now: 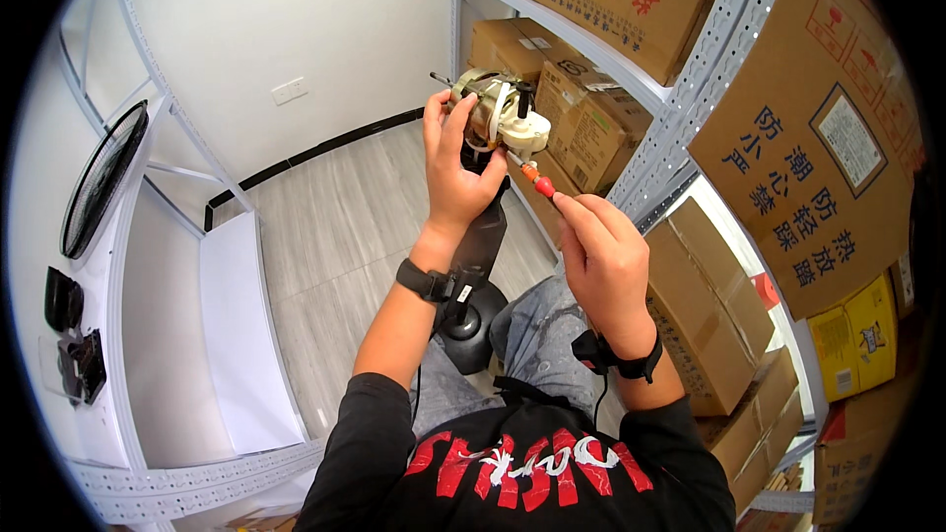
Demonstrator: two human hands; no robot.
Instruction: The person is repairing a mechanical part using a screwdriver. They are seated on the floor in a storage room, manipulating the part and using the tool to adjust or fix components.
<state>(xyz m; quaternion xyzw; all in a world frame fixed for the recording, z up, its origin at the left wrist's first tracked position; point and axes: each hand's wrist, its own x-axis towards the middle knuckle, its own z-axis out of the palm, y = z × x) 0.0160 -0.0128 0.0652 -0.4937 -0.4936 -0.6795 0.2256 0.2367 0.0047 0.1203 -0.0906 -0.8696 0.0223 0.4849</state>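
Observation:
An electric fan motor (485, 118) with a cream plastic gear housing (525, 131) and a metal shaft sits atop a black fan stand (481, 241) in front of me. My left hand (458, 175) grips the motor, thumb on the near side and fingers over the top. In my right hand (608, 261) is a screwdriver (543, 185) with a red and orange handle, pinched near its end. Its tip points up-left at the underside of the cream housing; whether it sits in a screw is hidden. The black rounded lower part (468, 323) of the stand is between my legs.
A black mesh fan guard (104, 177) leans on the left shelf (113, 335), with small black parts (83, 365) nearer me. Cardboard boxes (586, 123) fill the metal rack (680, 99) on the right. One large carton (813, 138) and a yellow box (855, 340) stand close by my right arm.

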